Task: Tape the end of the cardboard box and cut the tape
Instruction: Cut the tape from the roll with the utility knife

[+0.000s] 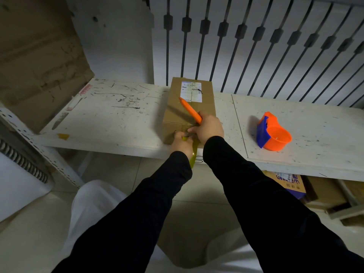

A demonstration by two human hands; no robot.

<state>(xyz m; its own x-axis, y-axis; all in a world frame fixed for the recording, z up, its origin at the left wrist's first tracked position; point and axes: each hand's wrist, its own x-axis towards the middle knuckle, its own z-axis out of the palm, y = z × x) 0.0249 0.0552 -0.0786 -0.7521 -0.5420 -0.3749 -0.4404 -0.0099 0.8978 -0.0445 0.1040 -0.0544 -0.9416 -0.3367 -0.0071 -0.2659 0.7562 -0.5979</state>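
A brown cardboard box [189, 107] with a white label lies lengthwise on the white worktop [110, 123], its near end at the front edge. My right hand [208, 128] grips an orange knife [190, 110] whose handle points up and away over the box, the blade end hidden at the near end. My left hand [181, 143] holds a yellowish roll of tape [194, 154] below the front edge, with a strip running up onto the box end. Both hands touch the box's near end.
An orange and blue tape dispenser [273, 132] sits on the worktop to the right. A large cardboard sheet [39, 62] leans at the left. Black railing bars stand behind the worktop. Boxes [293, 184] lie under the worktop at right.
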